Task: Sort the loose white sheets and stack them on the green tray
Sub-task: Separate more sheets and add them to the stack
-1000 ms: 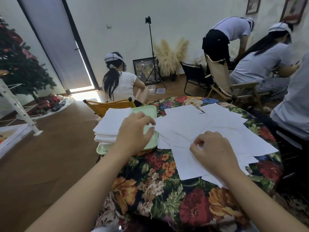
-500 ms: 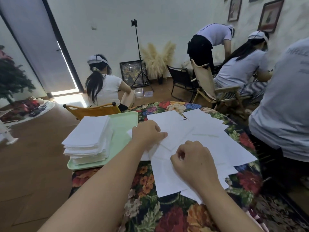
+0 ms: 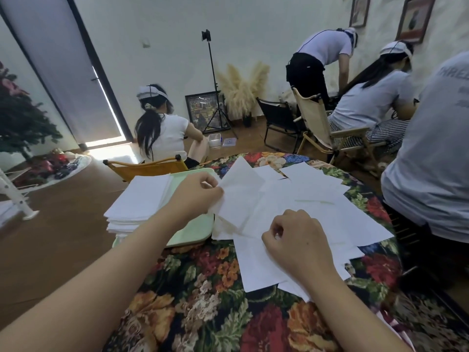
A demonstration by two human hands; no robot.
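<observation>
In the head view, the left hand (image 3: 196,196) is pinching one sheet (image 3: 238,196) by its near-left edge, and the sheet is tilting up off the loose sheets (image 3: 317,212) that are lying spread and overlapping on the floral cloth (image 3: 203,288). The right hand (image 3: 299,240) is resting on that spread with its fingers curled in; whether they are nipping a sheet or only pressing down, I cannot tell. The tray (image 3: 195,229) is sitting just left of the spread at the table's left edge, and the stack (image 3: 138,199) is occupying its left part.

The step in hand looks like peeling a single sheet free. It is best done with the right hand pinning the sheets beneath, while the left is drawing the sheet sideways and low, then squaring its corners to the stack before letting go.
</observation>
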